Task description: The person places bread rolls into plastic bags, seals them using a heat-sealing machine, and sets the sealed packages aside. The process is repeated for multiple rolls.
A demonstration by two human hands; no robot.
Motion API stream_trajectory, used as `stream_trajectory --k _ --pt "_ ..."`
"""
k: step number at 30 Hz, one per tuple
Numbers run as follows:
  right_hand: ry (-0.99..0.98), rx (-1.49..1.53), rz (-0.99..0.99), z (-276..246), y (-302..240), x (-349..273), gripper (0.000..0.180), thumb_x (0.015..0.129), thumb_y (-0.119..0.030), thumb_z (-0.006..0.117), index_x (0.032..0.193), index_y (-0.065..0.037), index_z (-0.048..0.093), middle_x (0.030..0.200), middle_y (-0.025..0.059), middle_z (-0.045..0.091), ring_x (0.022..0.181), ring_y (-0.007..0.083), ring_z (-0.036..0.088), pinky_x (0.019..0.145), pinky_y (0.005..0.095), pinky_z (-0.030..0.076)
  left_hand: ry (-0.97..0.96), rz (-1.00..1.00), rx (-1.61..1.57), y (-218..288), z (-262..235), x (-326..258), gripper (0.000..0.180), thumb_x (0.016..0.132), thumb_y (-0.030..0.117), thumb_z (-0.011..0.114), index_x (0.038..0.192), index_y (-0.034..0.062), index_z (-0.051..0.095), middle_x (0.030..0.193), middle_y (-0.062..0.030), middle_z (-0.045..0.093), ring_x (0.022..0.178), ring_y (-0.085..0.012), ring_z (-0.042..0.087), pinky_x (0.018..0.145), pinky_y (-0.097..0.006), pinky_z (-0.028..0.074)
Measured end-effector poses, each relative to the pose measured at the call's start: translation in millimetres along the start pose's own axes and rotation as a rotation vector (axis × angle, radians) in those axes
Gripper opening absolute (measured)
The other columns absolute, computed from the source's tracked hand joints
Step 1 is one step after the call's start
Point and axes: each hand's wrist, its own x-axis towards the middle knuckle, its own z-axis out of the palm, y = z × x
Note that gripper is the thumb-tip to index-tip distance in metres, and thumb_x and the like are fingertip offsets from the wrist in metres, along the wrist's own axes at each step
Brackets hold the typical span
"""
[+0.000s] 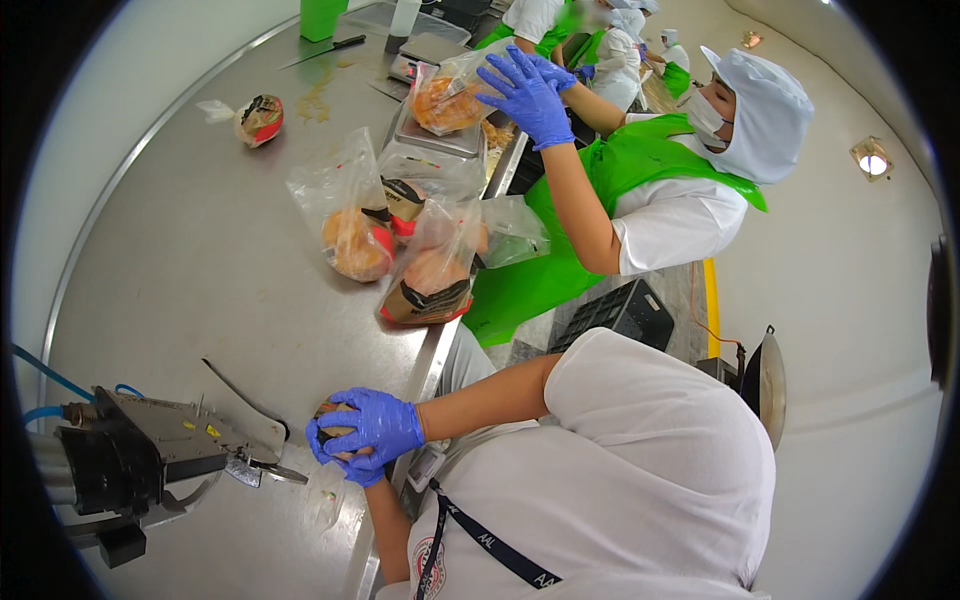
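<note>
Left hand (pixel 364 472) and right hand (pixel 380 424), both gloved, press together around a mostly covered packaged piece (pixel 330 408), toward eight o'clock in view. Metal machine (pixel 165 450) stands near, at their nine o'clock; sliding grip could snag a glove on its projecting edges.

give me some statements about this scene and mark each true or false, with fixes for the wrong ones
1. Both of the person's hands wear blue gloves. True.
2. Those hands are holding a clear bottle. False: they are wrapped around a tan item, mostly hidden by the fingers.
3. A clear bag with something orange inside sits on the scale. True.
4. The nearest co-worker's apron is red. False: that apron is green.
5. The knife lies on top of the scale. False: the knife lies on the metal table.
</note>
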Motion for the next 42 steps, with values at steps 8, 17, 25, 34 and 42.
stream_trajectory --k 8,17,25,34,42 --pt "-0.032 -0.126 -0.043 0.1 -0.5 0.0 0.021 0.069 -0.024 0.060 0.090 -0.018 0.061 0.108 0.0083 0.053 0.091 0.0307 0.053 0.077 0.0424 0.046 -0.168 0.553 1.367 62.7 51.5 5.3 0.045 0.088 0.019 0.048 0.127 0.0037 0.033 0.127 -0.0130 0.041 0.114 -0.0265 0.042 0.096 -0.039 0.035" --pt "-0.470 0.464 0.471 -42.2 45.6 34.2 0.066 0.061 -0.032 0.073 0.118 -0.013 0.047 0.111 0.0122 0.054 0.101 0.0287 0.053 0.086 0.0360 0.043 0.030 -0.123 0.193 66.9 42.3 73.4 0.036 0.093 0.027 0.038 0.114 -0.0004 0.050 0.111 -0.0133 0.052 0.103 -0.0258 0.049 0.093 -0.038 0.039" --pt "-0.450 1.766 0.957 4.1 105.7 -34.8 0.072 0.068 -0.033 0.073 0.129 -0.012 0.039 0.129 0.0061 0.044 0.117 0.0170 0.042 0.099 0.0329 0.034 -0.410 -0.357 -0.734 114.7 81.2 121.2 0.037 0.095 0.036 0.032 0.071 0.0113 0.045 0.065 -0.0045 0.048 0.091 -0.0250 0.053 0.092 -0.043 0.039" --pt "-0.060 0.996 0.482 -83.4 39.7 9.0 0.089 0.073 -0.024 0.072 0.138 -0.008 0.014 0.135 0.0107 0.032 0.123 0.0200 0.034 0.104 0.0345 0.028 0.151 -0.451 -0.372 169.1 110.9 103.5 0.052 0.091 0.044 0.035 0.121 0.0024 0.044 0.122 -0.0140 0.048 0.110 -0.0314 0.048 0.096 -0.045 0.036" --pt "-0.398 2.004 1.107 -91.6 49.0 0.5 0.089 0.068 -0.041 0.073 0.134 -0.006 0.024 0.122 0.0125 0.045 0.112 0.0181 0.046 0.091 0.0300 0.042 0.008 0.143 -0.375 236.5 162.1 119.0 0.039 0.097 0.022 0.027 0.059 0.0142 0.028 0.050 0.0029 0.028 0.055 -0.0108 0.033 0.089 -0.030 0.034"
